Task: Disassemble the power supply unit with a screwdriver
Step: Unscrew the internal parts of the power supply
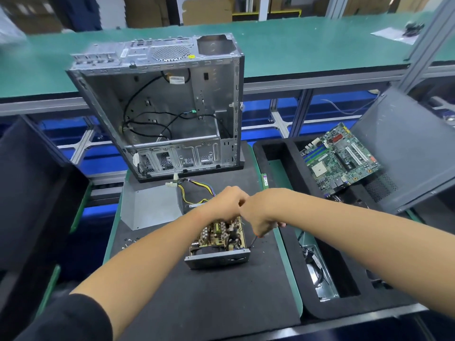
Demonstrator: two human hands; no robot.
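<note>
The opened power supply unit [218, 244] lies on the black mat, its circuit board and parts exposed, its grey front wall toward me. Its grey metal cover [150, 205] lies to the left, and its yellow and black cable bundle [194, 190] trails behind. My left hand [225, 204] rests curled on the far end of the unit, fingers hidden. My right hand [261, 216] grips a screwdriver [254, 239] with an orange handle; the thin shaft points down at the unit's right edge.
An empty computer case [172, 107] stands open behind the mat. A motherboard [339, 156] leans in the black foam tray [278, 153] on the right, beside a grey side panel [403, 148]. Small screws [130, 241] lie on the mat's left. A green bench [295, 45] runs behind.
</note>
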